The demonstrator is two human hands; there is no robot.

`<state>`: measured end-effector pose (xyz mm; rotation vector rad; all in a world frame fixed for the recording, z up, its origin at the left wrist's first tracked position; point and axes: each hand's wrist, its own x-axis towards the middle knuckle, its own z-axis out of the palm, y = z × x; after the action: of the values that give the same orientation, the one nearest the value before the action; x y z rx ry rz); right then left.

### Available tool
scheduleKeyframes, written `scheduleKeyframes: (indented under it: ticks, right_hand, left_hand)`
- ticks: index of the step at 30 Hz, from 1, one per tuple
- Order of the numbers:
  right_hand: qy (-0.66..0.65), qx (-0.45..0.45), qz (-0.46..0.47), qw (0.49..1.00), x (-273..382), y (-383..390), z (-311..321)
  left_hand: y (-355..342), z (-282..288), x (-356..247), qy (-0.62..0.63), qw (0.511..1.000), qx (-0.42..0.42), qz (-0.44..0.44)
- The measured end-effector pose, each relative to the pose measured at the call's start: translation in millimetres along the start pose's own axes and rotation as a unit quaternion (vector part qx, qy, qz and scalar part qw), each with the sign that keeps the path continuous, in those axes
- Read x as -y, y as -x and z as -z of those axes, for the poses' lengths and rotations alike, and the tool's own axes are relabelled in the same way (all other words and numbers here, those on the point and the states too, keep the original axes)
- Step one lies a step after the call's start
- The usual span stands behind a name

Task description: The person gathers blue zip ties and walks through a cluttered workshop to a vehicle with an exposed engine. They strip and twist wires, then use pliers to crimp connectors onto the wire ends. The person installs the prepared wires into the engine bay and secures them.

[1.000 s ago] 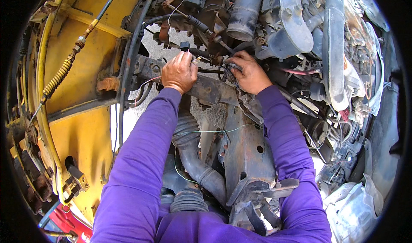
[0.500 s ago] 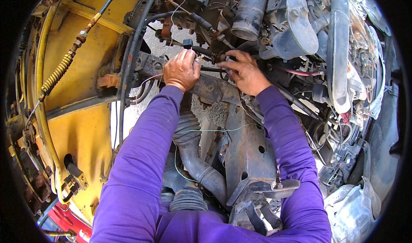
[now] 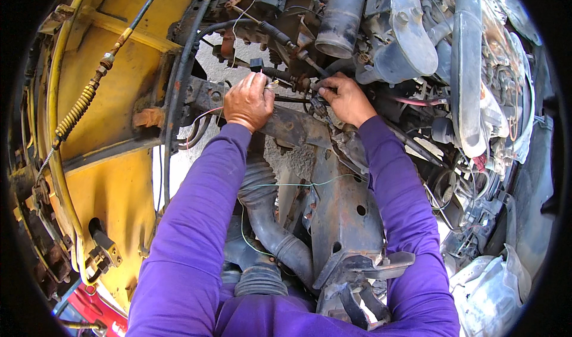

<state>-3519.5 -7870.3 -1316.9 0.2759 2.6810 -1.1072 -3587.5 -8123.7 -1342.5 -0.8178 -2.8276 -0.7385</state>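
Observation:
My left hand (image 3: 248, 102) is closed in a fist around thin electrical wires. A small black block, seemingly a connector (image 3: 256, 64), sticks up just above its knuckles. Bare-looking wire ends (image 3: 273, 84) show beside the index finger, and a thin red wire (image 3: 208, 110) trails out on the left. My right hand (image 3: 347, 100) has its thumb and forefinger pressed together at a dark, grimy bundle of wiring (image 3: 319, 102). What exactly it pinches is too small to make out. Both hands hover over a rusty metal frame beam (image 3: 295, 125), a short gap apart.
Yellow machine panels (image 3: 113, 176) with a spring-wrapped cable (image 3: 80, 108) stand at left. A ribbed black hose (image 3: 274, 224) runs below the hands. A thin green wire (image 3: 298, 185) crosses it. Grey pipes (image 3: 342, 21) and a metal canister (image 3: 408, 57) crowd the upper right.
My right hand's fingers, spread apart before, have come together in a pinch at the wiring. My left hand keeps its grip, shifted slightly left and down in the picture.

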Motion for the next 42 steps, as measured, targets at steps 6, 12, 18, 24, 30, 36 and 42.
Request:
scheduleKeyframes:
  ticks: [6,12,18,24,30,36,42]
  right_hand:
    - [-0.011,0.029,-0.002,1.000,7.6,1.1,7.3]
    - [0.012,0.021,0.006,1.000,5.8,0.4,7.0]
    - [-0.002,0.025,-0.008,1.000,13.2,1.7,10.1]
    - [-0.026,0.032,0.018,0.999,4.6,0.1,8.8]
    - [-0.030,0.026,0.010,0.999,6.1,-0.7,7.8]
    - [-0.043,0.042,0.009,0.998,3.7,-1.4,6.5]
    - [-0.020,-0.005,0.031,0.999,2.1,0.6,4.3]
  left_hand:
    - [0.2,0.7,-0.6,-0.006,1.000,0.007,0.002]
    - [0.1,0.6,-0.8,-0.005,1.000,0.012,0.006]
    - [0.7,0.0,0.5,-0.005,1.000,0.007,0.003]
    - [-0.1,-0.8,-0.1,-0.009,1.000,0.000,-0.003]
    - [0.4,-0.5,0.4,-0.009,1.000,0.008,0.004]
    - [0.1,0.9,0.5,-0.002,1.000,0.014,0.000]
    - [0.4,-2.0,0.1,0.005,1.000,0.001,-0.006]
